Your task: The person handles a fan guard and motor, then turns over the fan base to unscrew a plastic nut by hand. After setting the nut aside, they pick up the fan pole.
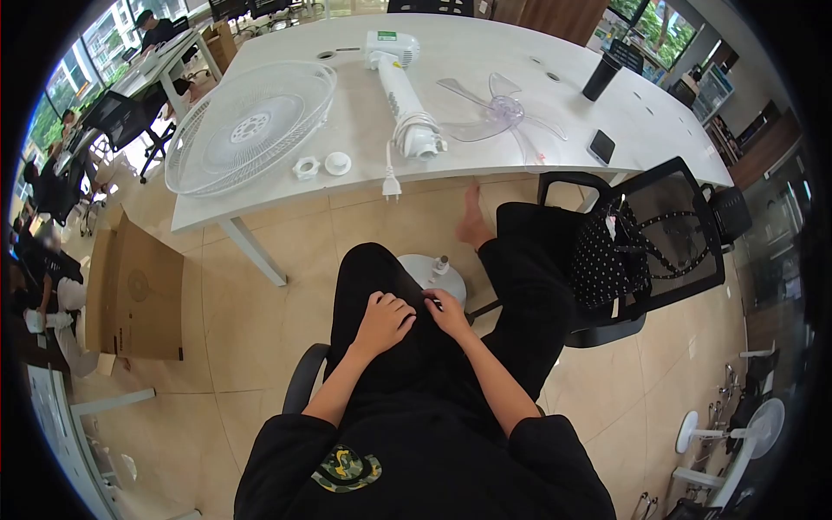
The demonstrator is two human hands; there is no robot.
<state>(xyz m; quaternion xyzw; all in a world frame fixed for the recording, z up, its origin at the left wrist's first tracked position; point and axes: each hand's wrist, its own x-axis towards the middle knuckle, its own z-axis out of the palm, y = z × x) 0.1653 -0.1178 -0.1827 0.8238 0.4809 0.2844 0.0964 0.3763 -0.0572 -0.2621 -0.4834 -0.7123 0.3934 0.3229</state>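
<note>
Head view, left to right: a cardboard box (147, 290) stands well left of the left hand, its print too small to read. Ahead-left of that hand, on the table (303, 195), lies the wire fan grille (251, 126), probably light and springy, best held by its rim. The left hand (386, 322) rests half open on the thigh, nothing seen in it. Ahead lies the fan body (400, 91), likely heaviest at the motor end, so both ends want support; its green label is illegible. The right hand (446, 314) is curled; whether it pinches something small and dark, I cannot tell. Ahead-right of it, the clear blade (507, 111) looks slick and brittle, better gripped at the hub.
</note>
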